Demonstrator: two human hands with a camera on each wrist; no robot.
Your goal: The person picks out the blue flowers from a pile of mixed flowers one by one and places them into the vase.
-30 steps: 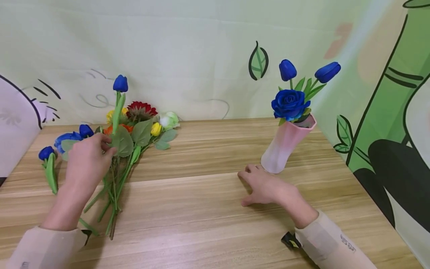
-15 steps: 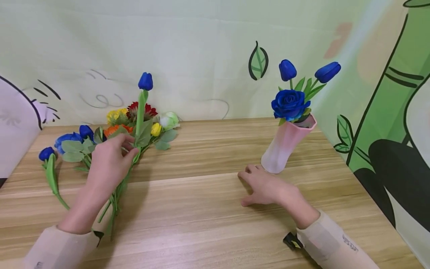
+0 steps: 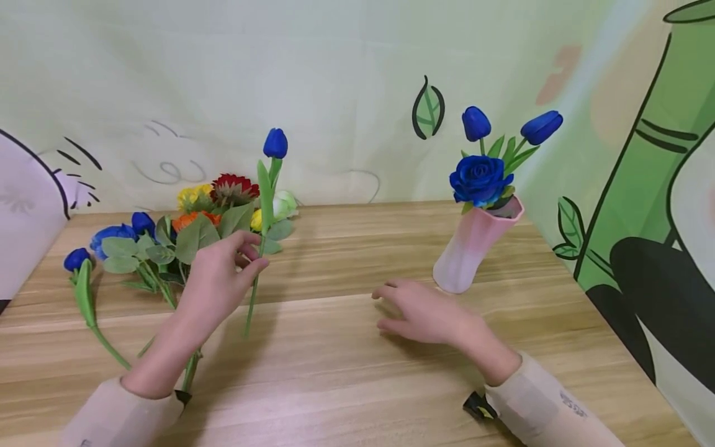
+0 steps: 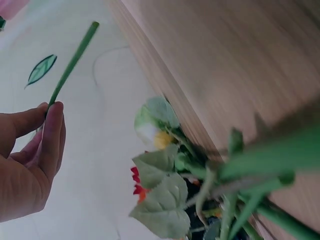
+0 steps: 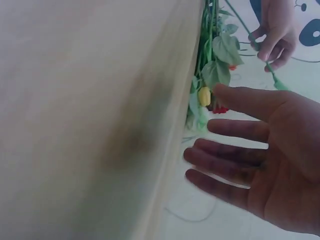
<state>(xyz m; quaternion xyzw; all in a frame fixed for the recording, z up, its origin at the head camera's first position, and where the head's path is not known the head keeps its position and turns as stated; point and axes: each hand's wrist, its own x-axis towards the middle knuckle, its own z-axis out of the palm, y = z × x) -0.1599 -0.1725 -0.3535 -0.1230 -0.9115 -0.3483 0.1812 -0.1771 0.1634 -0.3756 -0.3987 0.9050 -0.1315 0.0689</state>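
Observation:
My left hand (image 3: pixel 220 273) pinches the green stem of a blue tulip (image 3: pixel 275 144) between thumb and fingers, its bloom upright above the table. In the left wrist view the stem's lower end (image 4: pixel 75 60) sticks out past the fingertips. My right hand (image 3: pixel 424 313) holds nothing; its fingers are spread and relaxed over the table, left of and in front of the vase. That pink and white vase (image 3: pixel 460 254) holds a blue rose (image 3: pixel 479 180) and two blue tulips (image 3: pixel 476 124). In the right wrist view the right palm (image 5: pixel 295 165) shows bare.
Behind the left hand lies a pile of flowers, with a red flower (image 3: pixel 233 188), an orange one (image 3: pixel 195 220) and a blue one (image 3: pixel 112 239). A separate blue tulip (image 3: pixel 77 259) lies at the far left. A printed cloth (image 3: pixel 335 93) hangs behind the wooden table (image 3: pixel 335 372).
My left hand has carried the blue tulip rightward, away from the pile, and its stem now stands apart from the others. The right hand has shifted slightly left, away from the vase base.

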